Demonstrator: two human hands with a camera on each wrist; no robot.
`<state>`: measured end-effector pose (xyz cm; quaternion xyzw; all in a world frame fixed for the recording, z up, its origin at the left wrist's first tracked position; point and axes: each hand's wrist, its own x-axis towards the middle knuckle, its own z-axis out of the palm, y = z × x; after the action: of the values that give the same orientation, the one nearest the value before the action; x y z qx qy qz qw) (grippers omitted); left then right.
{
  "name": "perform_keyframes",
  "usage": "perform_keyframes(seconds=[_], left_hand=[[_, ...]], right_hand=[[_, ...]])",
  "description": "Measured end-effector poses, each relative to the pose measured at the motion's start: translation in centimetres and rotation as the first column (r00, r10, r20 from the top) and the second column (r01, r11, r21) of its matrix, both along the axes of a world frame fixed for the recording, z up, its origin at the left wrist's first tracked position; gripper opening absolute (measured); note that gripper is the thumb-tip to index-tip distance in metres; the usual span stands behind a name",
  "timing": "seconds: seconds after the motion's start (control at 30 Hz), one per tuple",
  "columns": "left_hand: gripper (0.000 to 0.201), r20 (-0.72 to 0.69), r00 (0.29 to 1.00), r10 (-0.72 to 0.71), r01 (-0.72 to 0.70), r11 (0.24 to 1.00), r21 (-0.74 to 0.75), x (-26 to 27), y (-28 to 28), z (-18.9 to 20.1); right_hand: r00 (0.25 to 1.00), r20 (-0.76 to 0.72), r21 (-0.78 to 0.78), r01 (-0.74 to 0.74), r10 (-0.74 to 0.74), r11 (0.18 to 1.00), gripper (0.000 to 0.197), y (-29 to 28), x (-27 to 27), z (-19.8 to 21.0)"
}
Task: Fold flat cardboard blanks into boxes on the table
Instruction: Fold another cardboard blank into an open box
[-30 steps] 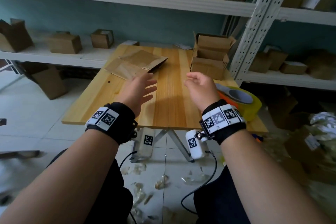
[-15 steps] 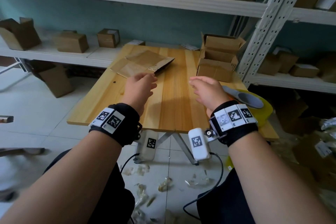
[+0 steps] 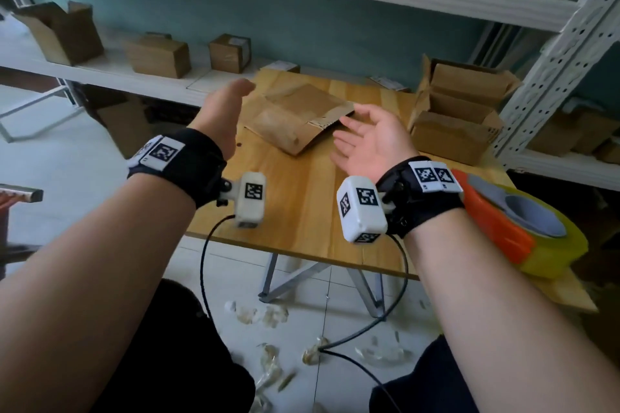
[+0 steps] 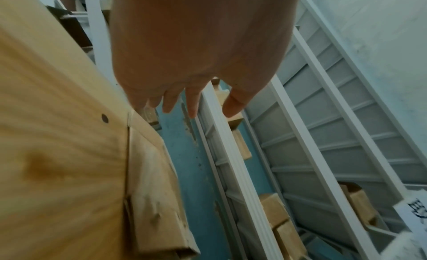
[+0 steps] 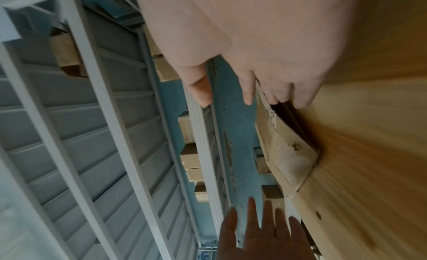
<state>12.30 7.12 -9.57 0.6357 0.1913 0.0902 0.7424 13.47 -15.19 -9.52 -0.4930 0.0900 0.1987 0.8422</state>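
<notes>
A stack of flat brown cardboard blanks [image 3: 295,117] lies on the far half of the wooden table [image 3: 302,211]. My left hand [image 3: 226,107] hovers at the stack's left edge with its palm turned inward and its fingers straight. To the right of the stack my right hand [image 3: 364,136] is held palm up with spread fingers, near the corner of the top blank. Neither hand holds anything. The left wrist view has the blanks [image 4: 152,190] below the fingers [image 4: 191,106]. In the right wrist view the fingers [image 5: 300,97] are close to the blanks' edge [image 5: 286,150].
Open folded boxes [image 3: 459,114] are stacked at the table's far right. An orange and yellow tape dispenser [image 3: 503,231] sits at the near right corner. White shelves [image 3: 100,74] with more boxes run behind the table. A white rack post [image 3: 553,54] rises on the right.
Both hands have reached forward to either side of the blanks. They have turned from palms down to palms facing each other, with the fingers straightened.
</notes>
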Motion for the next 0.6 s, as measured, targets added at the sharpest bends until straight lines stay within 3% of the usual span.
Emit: perform_keyframes(seconds=[0.1, 0.23, 0.4, 0.6], left_hand=[[0.052, -0.006, 0.997, 0.083, -0.083, 0.996, 0.017, 1.2, 1.6, -0.6], [0.049, -0.095, 0.993, 0.065, -0.063, 0.998, 0.027, 2.2, 1.3, -1.6], [0.035, -0.134, 0.991, -0.026, 0.035, 0.997, 0.063, 2.9, 0.8, -2.1], [0.028, -0.245, 0.961, -0.127, 0.191, 0.948, 0.256, 1.4, -0.4, -2.0]], right_hand=[[0.999, -0.022, -0.028, -0.028, 0.028, 0.999, 0.071, 1.0, 2.0, -0.5], [0.998, -0.034, -0.048, -0.048, 0.047, 0.998, 0.068, 2.0, 3.8, -1.2], [0.996, -0.062, -0.043, -0.071, 0.068, 0.997, 0.065, 1.8, 4.3, -1.7], [0.991, -0.054, -0.034, -0.127, 0.125, 0.991, 0.066, 1.0, 3.3, -1.4]])
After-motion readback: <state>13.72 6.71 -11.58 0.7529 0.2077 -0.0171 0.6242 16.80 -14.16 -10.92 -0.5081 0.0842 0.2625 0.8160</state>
